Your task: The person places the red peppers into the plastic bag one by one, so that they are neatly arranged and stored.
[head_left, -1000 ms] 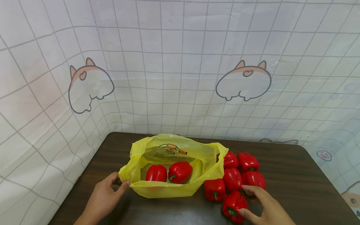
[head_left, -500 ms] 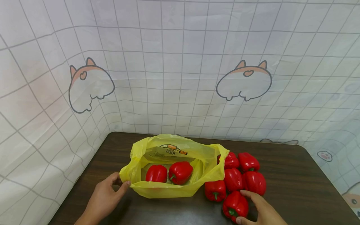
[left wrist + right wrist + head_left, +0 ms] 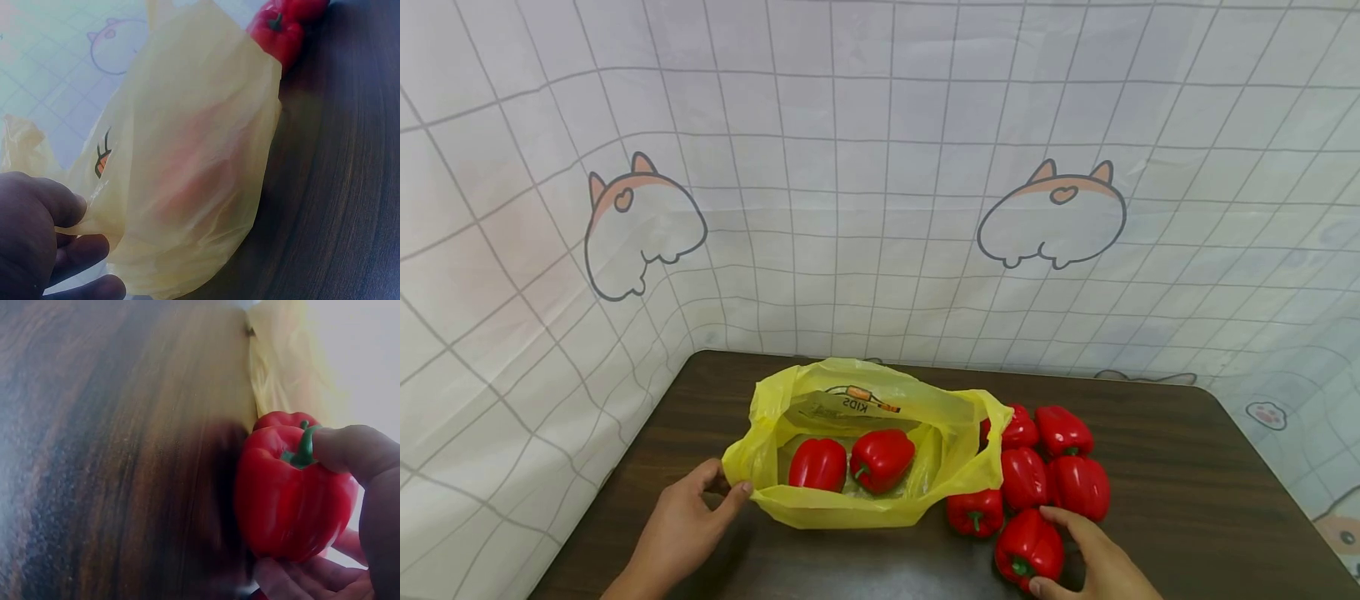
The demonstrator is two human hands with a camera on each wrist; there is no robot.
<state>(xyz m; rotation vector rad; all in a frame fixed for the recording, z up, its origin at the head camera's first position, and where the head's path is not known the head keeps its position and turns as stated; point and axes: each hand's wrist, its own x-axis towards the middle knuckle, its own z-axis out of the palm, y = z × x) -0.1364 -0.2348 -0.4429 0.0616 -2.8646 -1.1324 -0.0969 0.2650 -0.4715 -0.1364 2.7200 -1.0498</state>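
A yellow plastic bag lies on its side of the table with its mouth spread wide. Two red bell peppers show inside it. My left hand pinches the bag's left rim between thumb and fingers; the left wrist view shows the thin film bunched there, with red showing through. At the front right, my right hand grips a red bell pepper, thumb against its green stem and fingers round the opposite side. That pepper sits at the near end of the loose group.
Several more red bell peppers are clustered right of the bag, one pepper partly under its right edge. The dark wood table ends at a white gridded cloth at the back and sides.
My right hand has moved slightly left and closed its fingers round the nearest pepper. My left hand and the bag have shifted only a little to the right.
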